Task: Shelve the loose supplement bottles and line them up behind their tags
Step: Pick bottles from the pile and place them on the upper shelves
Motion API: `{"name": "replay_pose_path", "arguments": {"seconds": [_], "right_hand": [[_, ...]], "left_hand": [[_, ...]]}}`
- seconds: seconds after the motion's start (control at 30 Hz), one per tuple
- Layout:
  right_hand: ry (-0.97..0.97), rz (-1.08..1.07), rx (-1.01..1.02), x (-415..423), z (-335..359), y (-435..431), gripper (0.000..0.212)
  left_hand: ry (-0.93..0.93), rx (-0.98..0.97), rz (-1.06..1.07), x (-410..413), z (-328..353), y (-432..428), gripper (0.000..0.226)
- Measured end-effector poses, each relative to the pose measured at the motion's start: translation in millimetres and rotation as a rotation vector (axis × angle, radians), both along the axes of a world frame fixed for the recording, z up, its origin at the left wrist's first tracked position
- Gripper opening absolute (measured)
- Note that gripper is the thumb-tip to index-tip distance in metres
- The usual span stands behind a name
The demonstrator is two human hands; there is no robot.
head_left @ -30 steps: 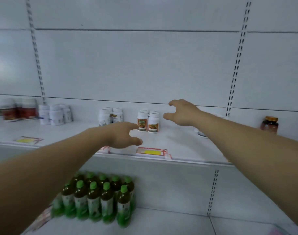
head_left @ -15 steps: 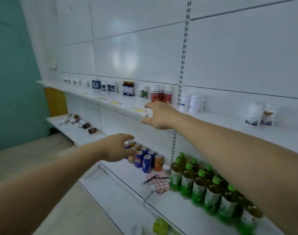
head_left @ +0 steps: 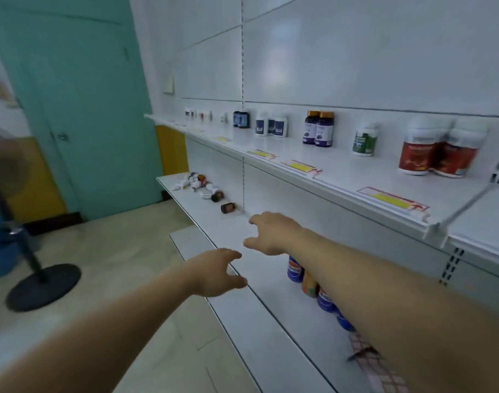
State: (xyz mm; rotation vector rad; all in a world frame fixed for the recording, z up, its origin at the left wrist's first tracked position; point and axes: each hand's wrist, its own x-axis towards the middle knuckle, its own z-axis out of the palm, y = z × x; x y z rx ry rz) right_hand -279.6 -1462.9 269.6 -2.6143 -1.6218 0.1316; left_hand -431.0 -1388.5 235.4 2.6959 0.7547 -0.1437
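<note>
The loose supplement bottles (head_left: 198, 184) lie in a jumbled heap at the far end of the lower shelf (head_left: 271, 321). They are small white and amber cylinders tipped on their sides, too blurred to count. Two brown bottles (head_left: 222, 202) with pale caps lie apart from the heap, nearer the hands, and the closer one is beside the slotted upright of the back panel. The right hand (head_left: 273, 232) hovers over the smooth white shelf just short of that bottle, fingers loosely spread, thumb apart, grasping nothing. The left hand (head_left: 217, 272) hangs lower, over the shelf's front edge, likewise released and empty. Bare shelf surface lies between the hands and the heap. Under the right forearm stand blue and orange cans (head_left: 295, 270) against the back. The upper shelf (head_left: 341, 168), glossy white metal, carries upright bottles set back near the wall: two red-labelled tubs (head_left: 438, 154) touching, a single green-labelled bottle (head_left: 365, 140), a pair of amber bottles with purple labels (head_left: 318, 131), and white bottles with dark labels (head_left: 271, 125). Yellow tags (head_left: 392, 201) in red frames sit along its front lip, with open shelf between them and the bottles. To the left there is pale floor, a teal door (head_left: 86, 109) and the round black base of a stand (head_left: 42, 287).
</note>
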Motion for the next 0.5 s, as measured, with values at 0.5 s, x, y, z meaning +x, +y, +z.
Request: {"name": "replay_pose_path", "arguments": {"seconds": [0.5], "right_hand": [[0.225,-0.104,0.072,129.2,-46.9,347.3,0.059]], "left_hand": [[-0.073,-0.026,0.157,94.9,-25.9,341.7,0.062]]}}
